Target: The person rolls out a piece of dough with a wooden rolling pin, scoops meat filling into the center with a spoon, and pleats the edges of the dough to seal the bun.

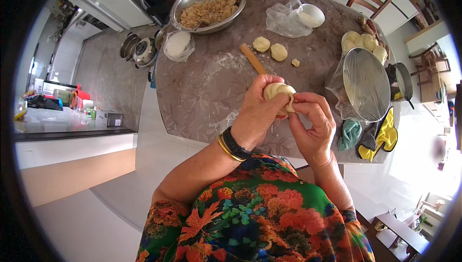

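Note:
My left hand (258,112) cups a pleated, stuffed dough bun (278,90), its thumb pressed against the near side. The fingertips and thumb of my right hand (313,126) pinch the dough's right edge. What lies inside the bun is hidden. Just beyond my left hand is a wooden rolling pin (253,58), its near end hidden by the hand. Two dough balls (261,44) (279,52) and a small dough scrap (295,62) lie past it on the flour-dusted table (195,92). A steel basin (208,7) at the back left holds a crumbly filling with a utensil in it.
A white bowl (313,14) and a plastic bag (287,20) stand at the back. At right are a plate of dough pieces (361,41), a film-covered round container (366,83), a pan (402,81) and cloths (349,135). A bagged white item (178,45) lies left.

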Motion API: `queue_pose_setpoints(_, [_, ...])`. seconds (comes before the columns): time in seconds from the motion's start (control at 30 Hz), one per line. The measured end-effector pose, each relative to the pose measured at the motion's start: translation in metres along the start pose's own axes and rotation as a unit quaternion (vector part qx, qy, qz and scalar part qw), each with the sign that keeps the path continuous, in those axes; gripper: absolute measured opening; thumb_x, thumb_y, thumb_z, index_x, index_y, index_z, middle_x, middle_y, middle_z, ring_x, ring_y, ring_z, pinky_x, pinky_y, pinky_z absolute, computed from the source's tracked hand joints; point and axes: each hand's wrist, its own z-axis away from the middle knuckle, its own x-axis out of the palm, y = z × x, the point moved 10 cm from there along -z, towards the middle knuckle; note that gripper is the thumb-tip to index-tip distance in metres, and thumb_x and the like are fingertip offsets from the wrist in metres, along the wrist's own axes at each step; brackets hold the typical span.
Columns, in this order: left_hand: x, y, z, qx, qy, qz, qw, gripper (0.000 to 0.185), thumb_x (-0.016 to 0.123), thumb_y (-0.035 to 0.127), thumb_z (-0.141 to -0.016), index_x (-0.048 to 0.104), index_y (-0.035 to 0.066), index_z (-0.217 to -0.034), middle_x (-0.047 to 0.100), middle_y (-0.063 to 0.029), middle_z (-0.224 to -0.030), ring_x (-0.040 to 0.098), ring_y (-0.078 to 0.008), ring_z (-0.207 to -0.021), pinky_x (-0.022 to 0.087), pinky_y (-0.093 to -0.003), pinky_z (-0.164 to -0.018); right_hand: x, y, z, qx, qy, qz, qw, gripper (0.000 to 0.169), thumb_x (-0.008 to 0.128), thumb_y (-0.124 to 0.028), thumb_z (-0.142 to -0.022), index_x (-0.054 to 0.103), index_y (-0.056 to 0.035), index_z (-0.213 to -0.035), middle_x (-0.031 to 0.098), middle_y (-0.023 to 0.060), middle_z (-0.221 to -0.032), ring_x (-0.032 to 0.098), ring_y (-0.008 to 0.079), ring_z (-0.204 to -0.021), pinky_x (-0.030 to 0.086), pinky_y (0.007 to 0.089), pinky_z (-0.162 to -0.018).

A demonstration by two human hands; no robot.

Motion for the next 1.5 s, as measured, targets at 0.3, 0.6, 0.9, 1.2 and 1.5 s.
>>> queue_pose_setpoints(0.3, [0.003, 0.002, 0.001, 0.011, -0.010, 0.023, 1.000, 0.032, 0.062, 0.006, -0.086, 0.052, 0.006, -0.116, 0.061, -0.0065, -0.102, 0.063, -0.0122, -0.084, 0.057, -0.0241, -0.065, -0.005, 0.000, 0.003, 0.006, 0.029, 0.002, 1.000, 0.024, 0.069, 0.006, -0.071, 0.063, -0.0051, -0.091, 0.065, 0.0131, -0.103, 0.066, 0.0273, -0.087, 0.055, 0.0348, -0.075])
queue_pose_setpoints(0.6, [0.003, 0.004, 0.001, 0.024, -0.008, -0.010, 1.000, 0.032, 0.066, 0.007, -0.087, 0.053, 0.007, -0.116, 0.062, -0.0064, -0.102, 0.064, -0.0124, -0.085, 0.057, -0.0247, -0.064, -0.005, 0.001, 0.004, 0.007, 0.027, 0.001, 1.000, 0.025, 0.069, 0.007, -0.070, 0.063, -0.0051, -0.091, 0.065, 0.0128, -0.102, 0.066, 0.0273, -0.088, 0.054, 0.0345, -0.075])
queue_pose_setpoints(0.9, [0.002, 0.006, 0.000, 0.041, 0.002, -0.027, 0.999, 0.031, 0.064, 0.005, -0.086, 0.053, 0.005, -0.115, 0.062, -0.0076, -0.102, 0.064, -0.0139, -0.086, 0.058, -0.0256, -0.065, -0.004, 0.002, 0.005, 0.009, 0.024, 0.002, 1.000, 0.026, 0.069, 0.009, -0.069, 0.063, -0.0045, -0.091, 0.065, 0.0136, -0.103, 0.066, 0.0272, -0.088, 0.055, 0.0357, -0.076])
queue_pose_setpoints(1.2, [0.003, 0.014, 0.004, 0.070, -0.011, -0.038, 0.997, 0.033, 0.062, 0.004, -0.087, 0.052, 0.003, -0.118, 0.060, -0.0079, -0.105, 0.064, -0.0149, -0.090, 0.059, -0.0263, -0.069, -0.005, 0.020, 0.002, 0.121, 0.052, -0.022, 0.991, 0.033, 0.067, 0.007, -0.074, 0.067, -0.0005, -0.106, 0.064, 0.0120, -0.098, 0.067, 0.0190, -0.083, 0.057, 0.0299, -0.072])
queue_pose_setpoints(1.5, [0.011, 0.030, 0.000, 0.085, -0.149, -0.198, 0.965, 0.028, 0.062, 0.005, -0.086, 0.060, 0.001, -0.114, 0.064, -0.0065, -0.103, 0.061, -0.0107, -0.090, 0.055, -0.0246, -0.073, -0.006, -0.022, -0.010, -0.101, -0.045, 0.094, 0.989, 0.024, 0.069, 0.006, -0.069, 0.066, -0.0057, -0.089, 0.065, 0.0106, -0.092, 0.066, 0.0270, -0.072, 0.054, 0.0334, -0.061])
